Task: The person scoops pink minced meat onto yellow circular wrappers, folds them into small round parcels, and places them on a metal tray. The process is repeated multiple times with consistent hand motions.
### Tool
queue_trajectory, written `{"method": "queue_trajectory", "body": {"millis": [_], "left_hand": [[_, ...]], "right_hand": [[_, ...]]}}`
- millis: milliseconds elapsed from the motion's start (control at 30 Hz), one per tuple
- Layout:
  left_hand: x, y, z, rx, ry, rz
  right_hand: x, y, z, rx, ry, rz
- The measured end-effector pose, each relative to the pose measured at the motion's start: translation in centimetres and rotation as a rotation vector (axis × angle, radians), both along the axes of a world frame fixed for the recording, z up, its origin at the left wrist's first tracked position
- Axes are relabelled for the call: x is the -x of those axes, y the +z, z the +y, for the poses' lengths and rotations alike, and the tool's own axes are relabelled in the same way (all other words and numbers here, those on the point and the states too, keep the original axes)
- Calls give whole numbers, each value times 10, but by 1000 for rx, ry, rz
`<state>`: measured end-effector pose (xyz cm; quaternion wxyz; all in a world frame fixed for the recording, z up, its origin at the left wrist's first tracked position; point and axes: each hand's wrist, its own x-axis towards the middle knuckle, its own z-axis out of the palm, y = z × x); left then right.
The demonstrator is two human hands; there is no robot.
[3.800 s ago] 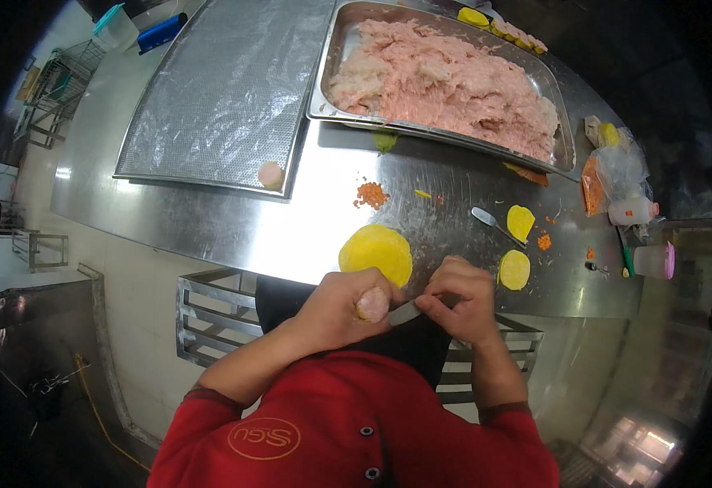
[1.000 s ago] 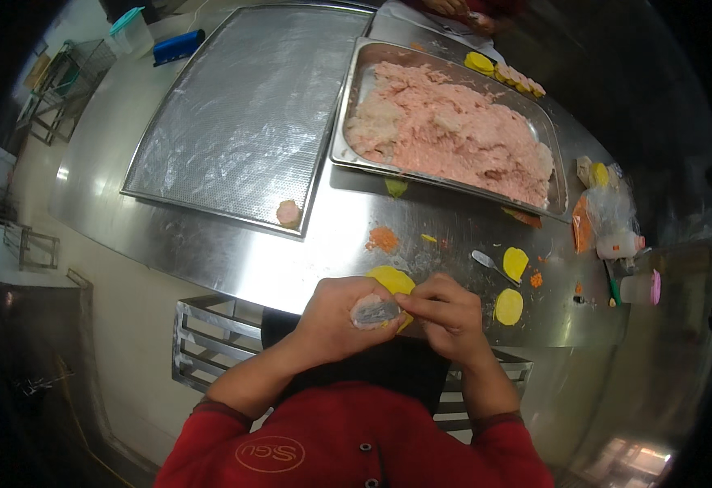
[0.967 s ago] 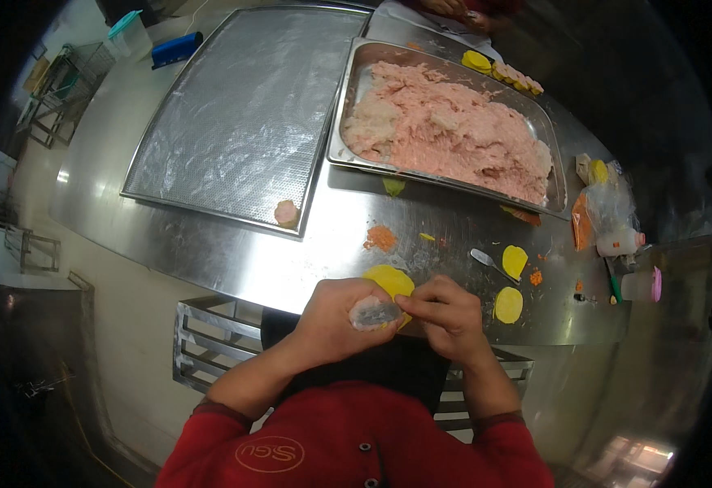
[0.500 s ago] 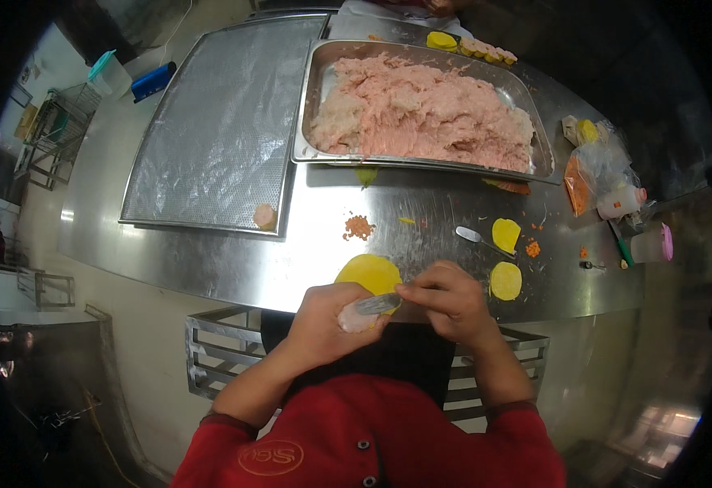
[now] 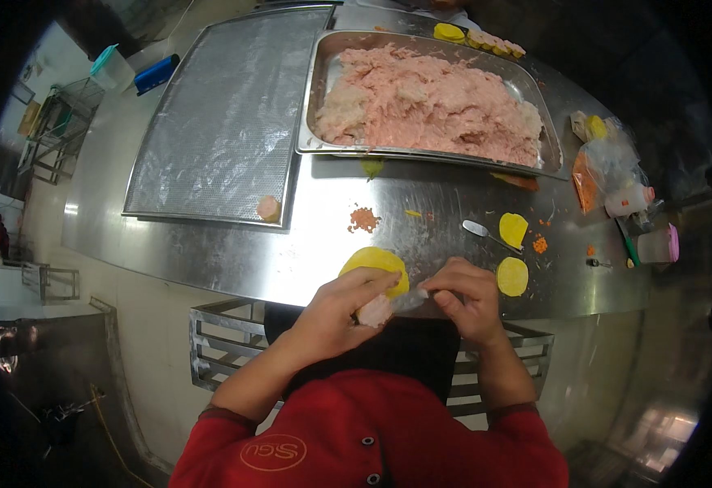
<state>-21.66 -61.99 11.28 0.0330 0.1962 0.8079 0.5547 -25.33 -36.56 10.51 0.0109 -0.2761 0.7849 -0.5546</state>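
My left hand [image 5: 331, 313] is curled round a small dumpling [image 5: 375, 312] whose pink filling shows at the top. Pinched in the fingers of my right hand [image 5: 471, 302] is a small spatula [image 5: 409, 302], its flat blade blurred and beside the filling. Just beyond my left hand lie round yellow dough wrappers [image 5: 374, 259] near the table's edge. Single yellow wrappers [image 5: 512, 277] rest to the right of my right hand. One finished-looking dumpling [image 5: 269, 208] stands on the near right corner of a perforated metal tray [image 5: 209, 122].
A deep steel pan [image 5: 312, 122] full of pink minced filling [image 5: 433, 106] stands at the back. Chopped orange bits [image 5: 364, 220] lie before it. Another spatula [image 5: 476, 228] rests at right, near plastic bags [image 5: 608, 163] and a pink-lidded container [image 5: 659, 244]. Several dumplings [image 5: 494, 42] line the far edge.
The spatula blade has drawn off the filling toward the right, and more of the pink top shows. My right hand has moved slightly right. The whole view has shifted a little.
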Motion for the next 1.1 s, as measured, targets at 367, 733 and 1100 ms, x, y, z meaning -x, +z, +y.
{"method": "queue_trajectory", "body": {"millis": [367, 733, 1100], "left_hand": [[-3, 4, 4, 106, -28, 41], [0, -5, 3, -86, -36, 76], [-15, -2, 4, -76, 52, -150]], "right_hand": [[5, 11, -30, -129, 61, 190], [5, 10, -2, -114, 76, 73], [10, 11, -18, -180, 85, 207]]}}
